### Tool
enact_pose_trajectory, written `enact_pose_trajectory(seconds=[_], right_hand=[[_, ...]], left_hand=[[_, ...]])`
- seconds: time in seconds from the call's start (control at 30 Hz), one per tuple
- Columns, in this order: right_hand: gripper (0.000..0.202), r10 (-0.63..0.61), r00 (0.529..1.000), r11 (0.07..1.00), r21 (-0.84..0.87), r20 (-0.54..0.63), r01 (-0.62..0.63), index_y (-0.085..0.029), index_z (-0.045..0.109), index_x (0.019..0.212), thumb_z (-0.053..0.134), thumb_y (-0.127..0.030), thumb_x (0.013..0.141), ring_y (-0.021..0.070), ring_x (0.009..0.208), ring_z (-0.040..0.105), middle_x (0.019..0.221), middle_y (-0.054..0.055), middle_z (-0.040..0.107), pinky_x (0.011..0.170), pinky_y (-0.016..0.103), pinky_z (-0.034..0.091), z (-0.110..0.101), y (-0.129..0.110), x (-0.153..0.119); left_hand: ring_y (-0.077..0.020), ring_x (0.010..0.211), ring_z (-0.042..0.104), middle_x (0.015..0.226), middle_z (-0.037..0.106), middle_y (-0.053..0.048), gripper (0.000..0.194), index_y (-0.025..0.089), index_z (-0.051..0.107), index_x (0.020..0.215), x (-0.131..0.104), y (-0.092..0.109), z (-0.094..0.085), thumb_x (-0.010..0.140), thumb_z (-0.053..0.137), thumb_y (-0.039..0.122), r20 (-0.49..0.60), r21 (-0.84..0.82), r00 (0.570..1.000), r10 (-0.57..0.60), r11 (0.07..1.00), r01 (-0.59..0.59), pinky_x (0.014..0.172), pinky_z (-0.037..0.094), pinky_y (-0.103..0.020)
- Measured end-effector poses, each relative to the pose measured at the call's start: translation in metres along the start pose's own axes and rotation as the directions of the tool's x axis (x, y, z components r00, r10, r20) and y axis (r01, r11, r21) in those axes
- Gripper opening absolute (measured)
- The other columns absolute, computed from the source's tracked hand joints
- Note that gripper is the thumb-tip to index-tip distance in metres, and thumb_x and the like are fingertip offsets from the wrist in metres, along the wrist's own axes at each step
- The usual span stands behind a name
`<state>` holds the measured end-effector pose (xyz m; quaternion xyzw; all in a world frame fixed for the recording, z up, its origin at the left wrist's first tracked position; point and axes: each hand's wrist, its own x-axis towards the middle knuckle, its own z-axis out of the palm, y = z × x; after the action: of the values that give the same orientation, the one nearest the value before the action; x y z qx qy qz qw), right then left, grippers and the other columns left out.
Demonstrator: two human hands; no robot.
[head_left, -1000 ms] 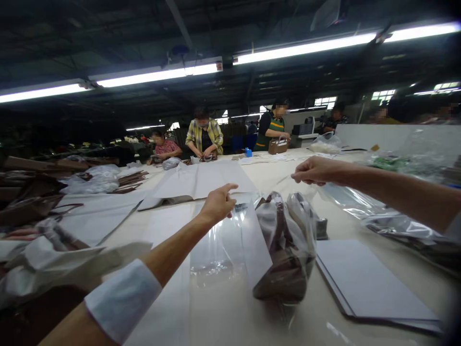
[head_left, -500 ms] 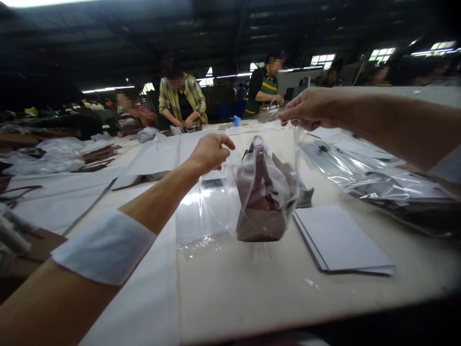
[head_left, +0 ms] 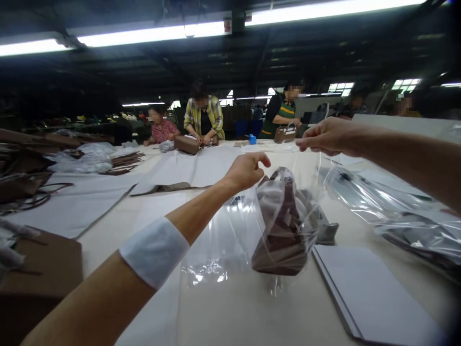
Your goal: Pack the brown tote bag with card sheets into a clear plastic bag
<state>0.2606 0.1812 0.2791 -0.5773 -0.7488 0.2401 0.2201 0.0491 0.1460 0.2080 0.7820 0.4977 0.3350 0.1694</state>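
Head view: at far left a brown box (head_left: pixel 43 269) sits on the table (head_left: pixel 230 307), with white paper sheets (head_left: pixel 82 202) beyond it. The left hand (head_left: pixel 247 170), white cuff on its forearm, pinches the near edge of the clear bag (head_left: pixel 230 235). Inside that bag stands a brown handbag (head_left: pixel 284 235), upright on the table, stuffed with pale paper, its handle up between the two hands. The right hand (head_left: pixel 324 137) pinches the far edge of the bag's mouth, higher than the left, so the film is stretched open. A grey board (head_left: pixel 374 298) lies just right of the handbag, and more bagged goods (head_left: pixel 403 216) lie further right. Compared with half a second ago, both hands keep the same pinch, the left hand has come nearer the handbag, and the view has tipped upward, bringing the ceiling lamps into sight.
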Motion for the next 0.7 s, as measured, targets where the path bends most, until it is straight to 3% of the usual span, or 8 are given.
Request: enact_pose_trajectory(seconds=[0.13, 0.23, 0.3, 0.37, 0.43, 0.53, 0.6, 0.7], right_hand=[[0.024, -0.143, 0.988, 0.934, -0.324, 0.051, 0.152, -0.015, 0.059, 0.079, 0.053, -0.038, 0.082, 0.0042, 0.04, 0.034, 0.05, -0.004, 0.043, 0.042, 0.02, 0.024, 0.009, 0.004, 0.001], [0.022, -0.348, 0.931, 0.647, -0.691, 0.109, 0.322, -0.018, 0.062, 0.09, 0.055, -0.037, 0.08, 0.0132, 0.056, 0.053, 0.068, 0.004, 0.06, 0.053, 0.025, 0.036, 0.019, 0.008, -0.007], [0.033, -0.529, 0.822, 0.376, -0.809, 0.212, 0.451, -0.022, 0.057, 0.109, 0.059, -0.029, 0.077, 0.023, 0.081, 0.058, 0.099, 0.009, 0.062, 0.067, 0.033, 0.042, 0.029, 0.008, -0.016], [0.054, -0.638, 0.635, 0.104, -0.769, 0.435, 0.631, -0.027, 0.045, 0.124, 0.058, -0.013, 0.074, 0.0276, 0.106, 0.051, 0.124, 0.01, 0.05, 0.086, 0.044, 0.037, 0.043, 0.006, -0.022], [0.063, -0.599, 0.449, -0.057, -0.594, 0.663, 0.802, -0.03, 0.042, 0.126, 0.049, 0.001, 0.072, 0.0222, 0.111, 0.048, 0.126, 0.006, 0.05, 0.096, 0.047, 0.028, 0.062, 0.003, -0.025], [0.042, -0.436, 0.361, -0.034, -0.416, 0.824, 0.909, -0.024, 0.06, 0.1, 0.045, 0.004, 0.073, 0.0153, 0.083, 0.058, 0.089, 0.002, 0.065, 0.085, 0.037, 0.037, 0.088, -0.002, -0.02], [0.025, -0.344, 0.358, 0.009, -0.378, 0.868, 0.926, -0.019, 0.063, 0.074, 0.051, 0.002, 0.07, 0.0126, 0.064, 0.053, 0.064, -0.001, 0.06, 0.075, 0.033, 0.038, 0.099, -0.004, -0.014], [0.023, -0.356, 0.375, 0.115, -0.358, 0.856, 0.927, -0.017, 0.057, 0.057, 0.055, 0.005, 0.065, 0.0091, 0.053, 0.042, 0.053, -0.005, 0.051, 0.068, 0.029, 0.035, 0.107, -0.003, -0.008]], left_hand=[[-0.0081, 0.047, 0.044, 0.052, 0.049, 0.006, 0.03, 0.019, 0.061, 0.09, -0.006, -0.02, 0.008, 0.067, 0.048, 0.006, 0.034, 0.051, 0.998, -0.055, 0.997, 0.054, 0.051, 0.037, -0.02], [-0.0091, 0.048, 0.046, 0.052, 0.049, 0.005, 0.028, 0.018, 0.062, 0.089, -0.016, -0.041, 0.008, 0.066, 0.049, 0.007, 0.004, 0.078, 0.997, -0.082, 0.994, 0.082, 0.052, 0.037, -0.02], [-0.0097, 0.049, 0.047, 0.052, 0.05, 0.005, 0.028, 0.018, 0.061, 0.092, -0.022, -0.051, 0.006, 0.068, 0.049, 0.009, -0.03, 0.087, 0.995, -0.098, 0.991, 0.101, 0.052, 0.037, -0.02], [-0.0106, 0.051, 0.048, 0.054, 0.052, 0.004, 0.026, 0.019, 0.06, 0.093, -0.026, -0.056, 0.003, 0.07, 0.049, 0.012, -0.056, 0.093, 0.993, -0.106, 0.99, 0.111, 0.052, 0.038, -0.021], [-0.0115, 0.053, 0.049, 0.056, 0.053, 0.004, 0.025, 0.02, 0.061, 0.093, -0.028, -0.058, 0.003, 0.071, 0.051, 0.014, -0.07, 0.1, 0.992, -0.107, 0.988, 0.114, 0.054, 0.039, -0.022], [-0.013, 0.057, 0.05, 0.059, 0.054, 0.002, 0.026, 0.021, 0.061, 0.095, -0.028, -0.058, 0.006, 0.072, 0.051, 0.014, -0.084, 0.113, 0.99, -0.111, 0.986, 0.12, 0.059, 0.041, -0.024], [-0.0139, 0.06, 0.05, 0.062, 0.056, 0.001, 0.027, 0.021, 0.06, 0.096, -0.027, -0.057, 0.008, 0.072, 0.051, 0.013, -0.089, 0.12, 0.99, -0.109, 0.986, 0.119, 0.062, 0.041, -0.025], [-0.0149, 0.064, 0.051, 0.068, 0.058, -0.001, 0.028, 0.021, 0.06, 0.097, -0.025, -0.052, 0.01, 0.072, 0.051, 0.012, -0.092, 0.127, 0.991, -0.095, 0.986, 0.106, 0.065, 0.041, -0.027]])
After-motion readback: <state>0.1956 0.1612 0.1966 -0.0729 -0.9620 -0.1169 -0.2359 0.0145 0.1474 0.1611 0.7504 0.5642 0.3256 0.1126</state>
